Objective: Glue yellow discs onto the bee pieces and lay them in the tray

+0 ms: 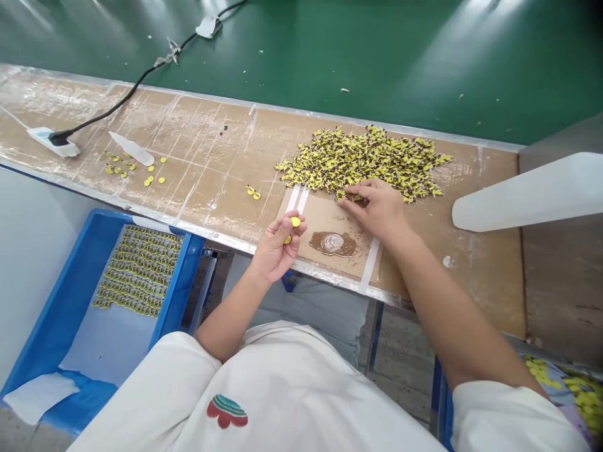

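On the brown table (pixel 211 172), the left hand (pixel 279 252) pinches small yellow pieces (pixel 295 221) in closed fingertips, while the right hand (pixel 385 211) curls at the near edge of the pile (pixel 358 157), grip indeterminable; light fingertip pressure should limit scattering.

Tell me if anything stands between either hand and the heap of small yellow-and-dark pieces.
Nothing visible blocks the right hand; its fingers are at the near edge of the heap. Between the left hand and the heap, only flat cardboard and white tape strips show.
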Available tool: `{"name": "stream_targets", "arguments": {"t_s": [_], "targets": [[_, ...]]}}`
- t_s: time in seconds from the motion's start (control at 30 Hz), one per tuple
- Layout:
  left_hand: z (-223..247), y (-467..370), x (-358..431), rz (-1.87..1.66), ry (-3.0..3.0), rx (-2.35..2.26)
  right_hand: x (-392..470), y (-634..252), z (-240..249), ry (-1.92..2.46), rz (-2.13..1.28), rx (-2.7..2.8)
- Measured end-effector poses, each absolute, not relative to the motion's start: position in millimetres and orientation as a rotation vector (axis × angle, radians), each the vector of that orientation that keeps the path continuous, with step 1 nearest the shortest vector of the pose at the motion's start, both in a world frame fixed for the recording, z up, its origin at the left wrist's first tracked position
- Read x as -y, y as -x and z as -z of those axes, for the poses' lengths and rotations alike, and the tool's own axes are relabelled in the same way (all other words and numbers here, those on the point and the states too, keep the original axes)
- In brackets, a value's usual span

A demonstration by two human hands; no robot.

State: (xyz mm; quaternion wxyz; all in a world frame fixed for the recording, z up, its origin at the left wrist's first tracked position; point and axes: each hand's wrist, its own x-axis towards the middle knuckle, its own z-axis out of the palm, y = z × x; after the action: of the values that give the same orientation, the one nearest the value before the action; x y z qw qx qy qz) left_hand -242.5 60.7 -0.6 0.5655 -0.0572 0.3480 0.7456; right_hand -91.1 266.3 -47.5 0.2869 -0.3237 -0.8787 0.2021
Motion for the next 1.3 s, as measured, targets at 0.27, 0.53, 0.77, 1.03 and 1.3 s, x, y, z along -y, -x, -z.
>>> {"name": "stream_targets", "arguments": {"t_s": [0.27,0.53,0.77,1.03,1.3], "targets": [[1.4,253.5,-86.6,-1.765,0.078,-0.85,-262.1,90.9,45.1,0.718,-0.831,2.19],[0.9,269.5,-121.8,-1.687,-0.019,-0.986,-259.2,53.1,13.3,0.654,-0.854,2.222],[0.8,274.0,-130.4,-1.672,-0.079,-1.018,-241.9,25.4,17.9,0.647,-0.371,2.53],[2.8,272.0,-109.8,-1.634,-0.206,-0.954,-222.0,21.0,49.1,0.693,-0.313,2.445],[14.5,269.4,-90.8,-1.697,-0.177,-0.918,-219.4,23.3,74.3,0.976,-0.446,2.127]]}}
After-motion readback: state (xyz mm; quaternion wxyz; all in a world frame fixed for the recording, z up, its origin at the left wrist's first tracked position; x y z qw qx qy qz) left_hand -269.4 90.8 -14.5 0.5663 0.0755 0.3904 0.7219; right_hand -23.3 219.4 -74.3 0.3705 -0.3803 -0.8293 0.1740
